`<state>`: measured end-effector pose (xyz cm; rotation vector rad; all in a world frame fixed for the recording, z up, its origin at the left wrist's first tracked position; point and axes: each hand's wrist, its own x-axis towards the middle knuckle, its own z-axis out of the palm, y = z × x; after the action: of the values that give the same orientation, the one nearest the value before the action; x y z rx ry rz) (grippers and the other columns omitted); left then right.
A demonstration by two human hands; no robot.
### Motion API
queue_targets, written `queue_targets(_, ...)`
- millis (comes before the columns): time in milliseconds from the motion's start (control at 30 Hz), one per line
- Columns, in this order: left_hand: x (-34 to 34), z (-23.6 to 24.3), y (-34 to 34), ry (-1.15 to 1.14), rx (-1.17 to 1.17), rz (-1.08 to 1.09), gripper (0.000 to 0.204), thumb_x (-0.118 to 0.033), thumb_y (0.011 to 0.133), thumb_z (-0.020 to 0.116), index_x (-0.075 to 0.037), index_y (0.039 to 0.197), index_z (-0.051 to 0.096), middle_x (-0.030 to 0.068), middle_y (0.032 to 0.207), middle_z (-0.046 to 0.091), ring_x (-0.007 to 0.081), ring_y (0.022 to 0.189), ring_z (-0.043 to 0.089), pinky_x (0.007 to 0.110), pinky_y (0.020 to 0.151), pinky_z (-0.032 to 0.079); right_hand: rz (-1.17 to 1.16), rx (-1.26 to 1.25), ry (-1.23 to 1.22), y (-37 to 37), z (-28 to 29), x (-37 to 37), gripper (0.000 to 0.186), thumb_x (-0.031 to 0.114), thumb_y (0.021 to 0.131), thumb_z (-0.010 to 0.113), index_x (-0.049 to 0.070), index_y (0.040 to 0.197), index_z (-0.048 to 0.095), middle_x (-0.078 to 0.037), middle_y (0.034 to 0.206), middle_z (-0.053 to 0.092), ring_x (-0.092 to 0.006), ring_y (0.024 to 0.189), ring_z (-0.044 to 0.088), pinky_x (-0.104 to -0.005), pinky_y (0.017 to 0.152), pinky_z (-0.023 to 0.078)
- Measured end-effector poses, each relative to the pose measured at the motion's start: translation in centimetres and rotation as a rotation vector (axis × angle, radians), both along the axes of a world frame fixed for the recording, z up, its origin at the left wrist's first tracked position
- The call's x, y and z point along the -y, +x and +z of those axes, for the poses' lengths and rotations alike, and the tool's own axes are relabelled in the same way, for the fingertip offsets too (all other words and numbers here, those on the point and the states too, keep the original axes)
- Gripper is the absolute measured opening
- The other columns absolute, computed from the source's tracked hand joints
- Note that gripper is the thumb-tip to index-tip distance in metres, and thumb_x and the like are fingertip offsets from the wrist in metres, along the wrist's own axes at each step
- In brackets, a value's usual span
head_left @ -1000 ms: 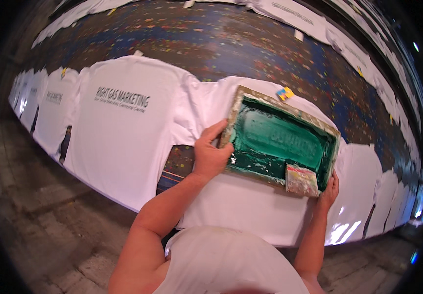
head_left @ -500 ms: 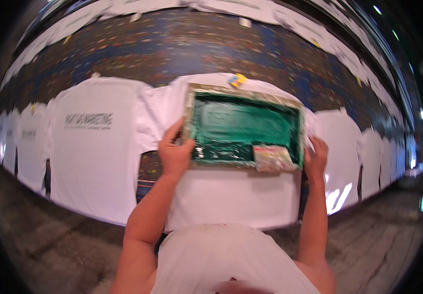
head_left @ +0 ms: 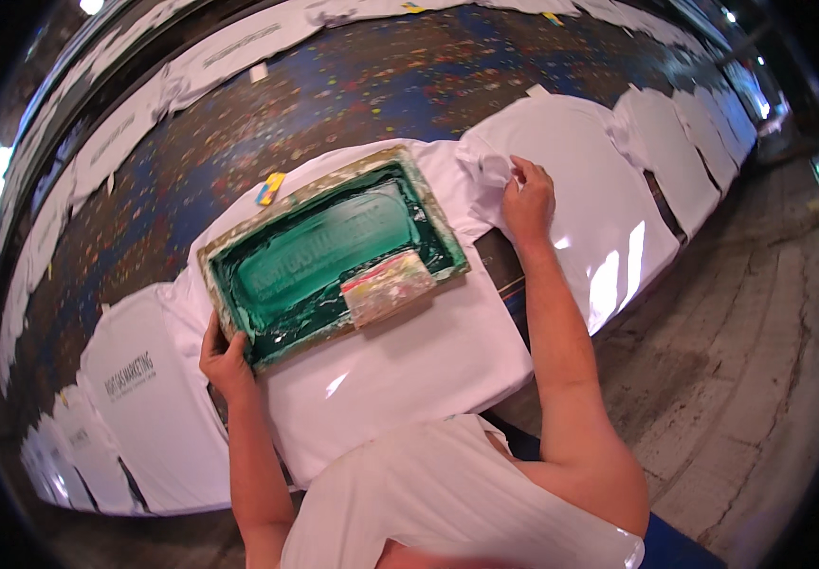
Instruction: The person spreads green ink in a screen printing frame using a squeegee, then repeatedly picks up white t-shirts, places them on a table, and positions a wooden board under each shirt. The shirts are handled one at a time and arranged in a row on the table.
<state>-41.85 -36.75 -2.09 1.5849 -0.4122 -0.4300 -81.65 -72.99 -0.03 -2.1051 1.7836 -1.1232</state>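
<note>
A rectangular wooden screen-printing frame with a pale, ink-crusted rim (head_left: 310, 202) is set over the middle of a white cotton T-shirt (head_left: 400, 379); whether it lies fully flat is hard to tell. Inside the frame spreads a layer of wet green ink (head_left: 324, 237), with faint lettering showing through the mesh. A flat, paint-smeared block (head_left: 388, 289) leans across the frame's near edge, toward its right.

The left hand (head_left: 227, 365) grasps the frame's near left corner, thumb over the rim. The right hand (head_left: 529, 204) is off the frame, to its right, fingers bent at a bunched white sleeve (head_left: 487, 178); whether they pinch the cloth cannot be told.

Just beyond the frame's far edge lies a small yellow-and-blue card (head_left: 270, 188). To the frame's left is a white shirt with dark print (head_left: 154, 408); to its right, a white shirt with no print visible (head_left: 599, 190). Beyond the frame stretches the dark, paint-speckled counter (head_left: 334, 109).

The step in hand seems to be steadying the frame while attending to the sleeve. Moving the frame would call for both hands, keeping it level so the block stays put.
</note>
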Motion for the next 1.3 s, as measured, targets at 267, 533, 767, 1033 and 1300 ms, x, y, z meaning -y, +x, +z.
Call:
queue_targets(267,-0.2,-0.7,0.7,0.009,0.01,-0.029,0.066,0.017,0.086,0.066,0.009,0.15,0.058,0.0204,0.146,0.066,0.0268,0.128,0.067,0.036,0.113,0.05,0.335,0.311,-0.141,-0.2,0.6,-5.7,0.032,0.001,0.094,0.065,0.002,0.125,0.072,-0.02,0.122,0.07,-0.0406,0.117,0.065,-0.0474,0.105,0.051)
queue_targets(533,-0.3,0.0,0.6,0.054,0.007,-0.008,0.067,0.012,0.083,0.07,0.007,0.149,0.061,0.0184,0.141,0.068,0.0267,0.124,0.068,0.036,0.111,0.051,0.544,0.473,0.38,2.2,-0.8,-8.6,0.034,0.012,0.107,0.059,-0.002,0.137,0.068,-0.014,0.128,0.073,-0.0219,0.114,0.07,-0.0331,0.104,0.052)
queue_targets(767,0.0,0.4,-0.3,-0.049,-0.023,0.007,0.065,0.011,0.081,0.072,0.008,0.146,0.063,0.0152,0.134,0.073,0.0202,0.116,0.071,0.031,0.105,0.054,0.588,0.626,0.567,3.3,-2.1,-9.0,0.04,0.009,0.11,0.058,-0.004,0.147,0.063,-0.014,0.14,0.069,-0.0185,0.125,0.065,-0.031,0.11,0.049)
queue_targets(1033,0.0,0.2,-0.4,-0.1,-0.012,0.003,0.065,0.011,0.081,0.071,0.008,0.145,0.064,0.0155,0.134,0.073,0.0187,0.117,0.071,0.03,0.105,0.055,0.557,0.637,0.554,3.6,-2.8,-9.3,0.041,0.008,0.11,0.058,-0.004,0.149,0.061,-0.014,0.144,0.067,-0.0187,0.128,0.064,-0.0308,0.111,0.048)
queue_targets(1300,0.4,0.4,-0.3,-0.056,0.0,0.001,0.064,0.015,0.083,0.07,0.008,0.146,0.063,0.0178,0.139,0.07,0.0223,0.121,0.07,0.033,0.108,0.054,0.551,0.556,0.466,3.9,-2.1,-9.8,0.043,0.008,0.109,0.058,-0.006,0.149,0.06,-0.015,0.14,0.069,-0.0183,0.125,0.065,-0.0307,0.111,0.048)
